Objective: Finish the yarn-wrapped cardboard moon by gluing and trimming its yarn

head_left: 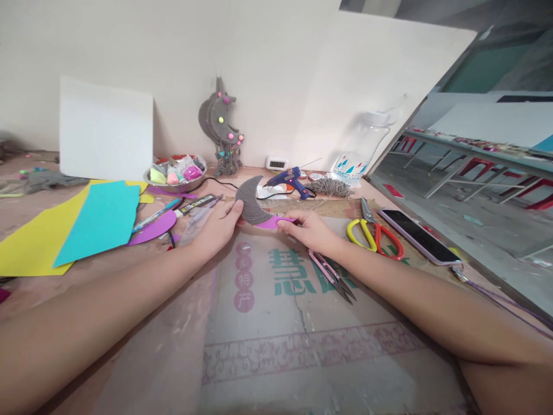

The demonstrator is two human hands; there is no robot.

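Observation:
Between my two hands is a crescent moon [251,203], mostly wrapped in grey yarn, with a bare purple tip at its lower right. My left hand [221,223] grips the wrapped left edge between thumb and fingers. At the purple tip, the thumb and fingers of my right hand [307,229] pinch the crescent. Just behind it lies a blue glue gun [288,181], and a bundle of grey yarn [330,187] rests to its right. Pink thread snips [332,275] lie below my right wrist.
Scissors with yellow and red handles [375,233] and a phone [419,235] lie at right. Yellow foam sheets [38,242], a blue sheet [99,222] and a bowl of pompoms [176,185] are at left. A finished grey moon ornament [221,124] hangs against the white board; a plastic jar [360,147] stands behind.

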